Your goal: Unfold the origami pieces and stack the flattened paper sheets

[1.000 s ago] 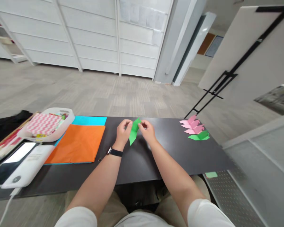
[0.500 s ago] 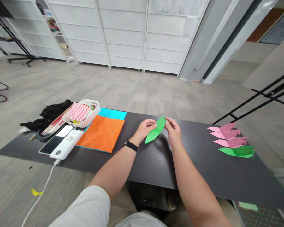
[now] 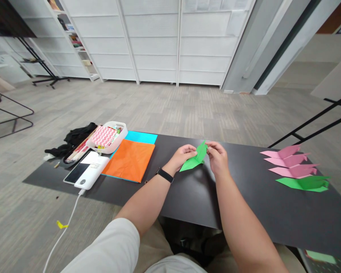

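Between my two hands, above the dark table [image 3: 244,212], is a green folded-paper bird [image 3: 195,160]. My left hand [image 3: 183,156] pinches its body near the middle, thumb on the near face. The fingertips of my right hand [image 3: 217,156] are closed on its small upper right tip. One pointed end reaches down and left, past my left thumb. To the right stand several finished folded birds in a row: pink ones, such as the pink paper bird [image 3: 291,161], and a green paper bird [image 3: 304,184] nearest me.
Orange paper [image 3: 130,161] lies on blue sheets [image 3: 143,137] left of my hands. Farther left are a white basket [image 3: 122,133] of supplies, a phone [image 3: 75,172], a white power bank [image 3: 92,172] with a cable [image 3: 65,227], and black cloth [image 3: 79,134].
The view has swung slightly left, so the tabletop things appear farther right. Both hands keep hold of the green paper bird, whose upper flap now stands more spread from its lower point.
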A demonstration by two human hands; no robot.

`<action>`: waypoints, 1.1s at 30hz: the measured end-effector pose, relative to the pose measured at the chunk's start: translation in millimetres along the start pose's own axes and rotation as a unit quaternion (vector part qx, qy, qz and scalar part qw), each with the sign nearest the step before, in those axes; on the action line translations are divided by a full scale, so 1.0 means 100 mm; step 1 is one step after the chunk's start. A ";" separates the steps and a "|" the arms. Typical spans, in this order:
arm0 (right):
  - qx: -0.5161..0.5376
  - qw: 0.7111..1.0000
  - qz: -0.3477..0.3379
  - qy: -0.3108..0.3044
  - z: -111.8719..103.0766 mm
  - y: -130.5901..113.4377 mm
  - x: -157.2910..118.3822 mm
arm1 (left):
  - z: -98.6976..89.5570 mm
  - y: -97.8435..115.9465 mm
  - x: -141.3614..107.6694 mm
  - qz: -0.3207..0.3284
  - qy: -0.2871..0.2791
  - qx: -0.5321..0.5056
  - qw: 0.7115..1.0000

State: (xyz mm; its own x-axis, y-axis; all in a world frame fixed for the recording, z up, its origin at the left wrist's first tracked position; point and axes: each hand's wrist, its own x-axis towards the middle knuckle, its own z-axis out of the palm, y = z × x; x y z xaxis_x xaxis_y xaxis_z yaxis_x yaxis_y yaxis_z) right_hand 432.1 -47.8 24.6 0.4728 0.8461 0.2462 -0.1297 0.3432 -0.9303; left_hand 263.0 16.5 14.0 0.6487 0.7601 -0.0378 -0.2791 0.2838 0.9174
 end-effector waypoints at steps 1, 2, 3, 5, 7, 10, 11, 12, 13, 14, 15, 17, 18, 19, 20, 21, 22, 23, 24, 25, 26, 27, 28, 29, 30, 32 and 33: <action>0.002 1.000 0.002 -0.007 0.00 -0.01 0.00 | 0.00 0.00 0.00 -0.001 0.000 -0.005 1.000; 0.002 1.000 0.002 -0.014 0.01 -0.02 -0.01 | 0.00 0.00 0.00 -0.001 0.000 -0.009 1.000; 0.000 1.000 0.002 -0.017 0.01 -0.02 -0.01 | 0.00 0.00 0.00 0.000 -0.001 -0.012 1.000; -0.006 1.000 0.001 -0.017 0.02 -0.03 -0.02 | 0.01 0.00 -0.01 0.002 -0.006 -0.013 1.000; -0.009 1.000 0.001 -0.010 0.02 -0.04 -0.02 | 0.03 -0.01 -0.02 0.005 -0.013 -0.009 1.000; -0.001 1.000 0.006 0.000 0.00 -0.04 -0.01 | 0.05 -0.02 -0.05 0.010 -0.018 0.002 1.000; 0.002 1.000 0.008 -0.001 0.00 -0.04 -0.01 | 0.05 -0.02 -0.05 0.011 -0.018 0.007 1.000; 0.005 1.000 0.008 -0.003 0.00 -0.04 -0.01 | 0.06 -0.02 -0.05 0.012 -0.017 0.013 1.000; 0.007 1.000 0.008 -0.009 0.00 -0.05 -0.01 | 0.06 -0.02 -0.05 0.014 -0.014 0.018 1.000; 0.007 1.000 0.007 -0.016 0.00 -0.06 -0.02 | 0.06 -0.02 -0.05 0.016 -0.011 0.023 1.000; 0.005 1.000 0.004 -0.024 0.00 -0.07 -0.02 | 0.06 -0.02 -0.05 0.018 -0.007 0.025 1.000; -0.002 0.999 -0.002 -0.039 0.01 -0.08 -0.04 | 0.07 -0.01 -0.06 0.021 -0.001 0.024 0.999; -0.004 0.999 -0.003 -0.044 0.01 -0.09 -0.04 | 0.07 0.00 -0.06 0.023 0.001 0.022 0.999; -0.004 0.999 -0.003 -0.046 0.01 -0.10 -0.05 | 0.08 0.00 -0.06 0.024 0.000 0.020 1.000; -0.001 0.999 -0.001 -0.045 0.02 -0.10 -0.05 | 0.08 0.01 -0.06 0.024 -0.001 0.019 1.000; 0.005 0.999 0.002 -0.041 0.02 -0.10 -0.05 | 0.09 0.01 -0.07 0.024 -0.003 0.019 1.000; 0.013 0.999 0.006 -0.035 0.02 -0.11 -0.05 | 0.09 0.01 -0.07 0.024 -0.005 0.020 1.000; 0.020 0.999 0.010 -0.029 0.02 -0.11 -0.05 | 0.09 0.01 -0.07 0.023 -0.007 0.021 0.999; 0.027 0.999 0.015 -0.024 0.02 -0.12 -0.04 | 0.10 0.01 -0.07 0.022 -0.009 0.022 0.999; 0.036 0.999 0.023 -0.021 0.02 -0.12 -0.04 | 0.10 0.01 -0.07 0.020 -0.012 0.021 1.000; 0.047 0.998 0.034 -0.019 0.02 -0.13 -0.04 | 0.10 0.01 -0.07 0.016 -0.016 0.019 1.000; 0.060 0.997 0.048 -0.021 0.02 -0.14 -0.04 | 0.10 0.01 -0.07 0.011 -0.020 0.016 1.000; 0.075 0.995 0.064 -0.024 0.01 -0.14 -0.04 | 0.10 0.02 -0.07 0.006 -0.025 0.011 1.000; 0.090 0.992 0.079 -0.027 0.01 -0.15 -0.04 | 0.09 0.02 -0.07 0.001 -0.029 0.006 1.000; 0.103 0.990 0.093 -0.031 0.01 -0.15 -0.04 | 0.10 0.03 -0.08 -0.002 -0.032 0.002 0.999; 0.118 0.987 0.106 -0.033 0.00 -0.15 -0.04 | 0.10 0.04 -0.09 -0.003 -0.032 -0.004 0.999; 0.120 0.987 0.106 -0.033 0.00 -0.15 -0.04 | 0.09 0.05 -0.09 -0.002 -0.031 -0.005 1.000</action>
State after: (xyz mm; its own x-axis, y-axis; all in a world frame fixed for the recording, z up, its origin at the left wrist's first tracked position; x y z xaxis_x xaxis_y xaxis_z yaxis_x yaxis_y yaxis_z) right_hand 432.6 -56.2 38.1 0.3572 0.9307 0.0782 -0.4262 0.2369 -0.8731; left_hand 262.6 5.5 22.3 0.6918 0.7219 -0.0165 -0.2834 0.2925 0.9133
